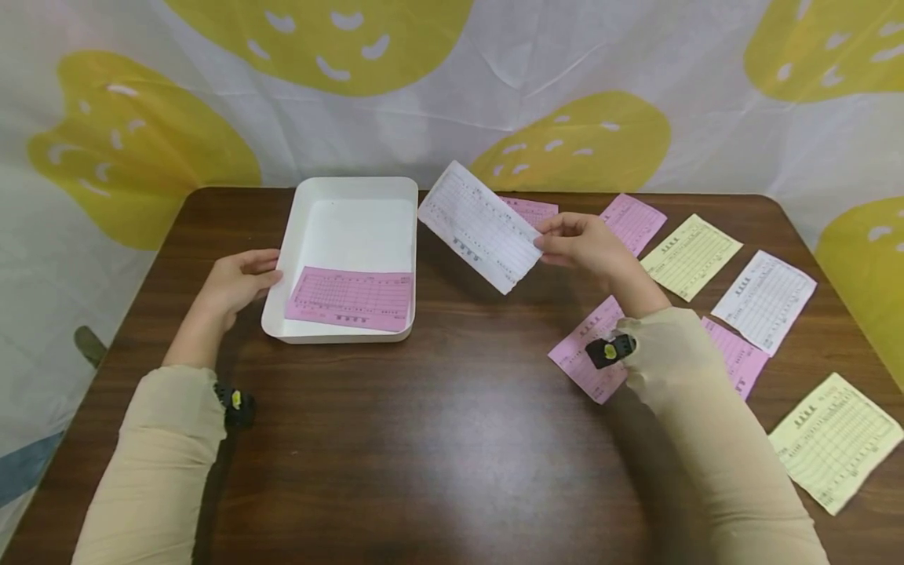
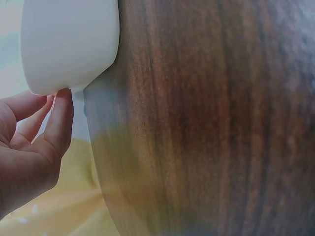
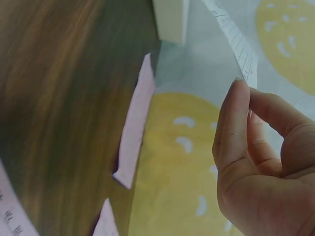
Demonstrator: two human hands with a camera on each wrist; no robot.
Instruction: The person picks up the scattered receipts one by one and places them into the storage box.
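Note:
A shallow white tray (image 1: pixel 360 224) sits on the table, with a pink printed paper slip (image 1: pixel 353 298) lying in its near half. My left hand (image 1: pixel 236 286) touches the tray's left side with fingertips and thumb; in the left wrist view the left hand (image 2: pixel 37 142) meets the tray's white wall (image 2: pixel 71 44). Between thumb and fingers, my right hand (image 1: pixel 582 243) pinches a white printed slip (image 1: pixel 480 227) by its right end. This slip is raised and tilted beside the tray, partly covering another pink slip (image 1: pixel 531 210). The right wrist view shows the right hand (image 3: pixel 261 162) and the held slip's edge.
More slips lie spread on the right: pink (image 1: pixel 634 221), yellow (image 1: pixel 694 257), white (image 1: pixel 765 300) and a nearer yellow one (image 1: pixel 836 443). My right forearm passes over two pink slips (image 1: pixel 586 357). A patterned cloth (image 1: pixel 424 133) hangs behind the dark wooden table (image 1: pixel 424 439).

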